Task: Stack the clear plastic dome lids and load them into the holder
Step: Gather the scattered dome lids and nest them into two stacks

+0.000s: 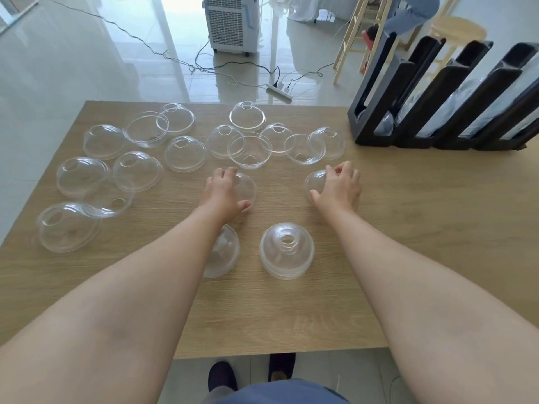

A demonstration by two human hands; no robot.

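left hand (223,191): covers the near side of one dome lid (246,188)
right hand (338,186): hides most of another lid (315,182)
left forearm: overlaps a lid (224,252)
holder (437,91): cut by the right edge; contents blurred

A wooden table (408,228) carries scattered clear dome lids (137,170), one nested stack (287,252), and a black holder (437,112).

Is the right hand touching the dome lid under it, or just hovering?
Touching. The head view shows the right hand draped over a dome lid, fingers on its top and thumb against its near side, with no gap.
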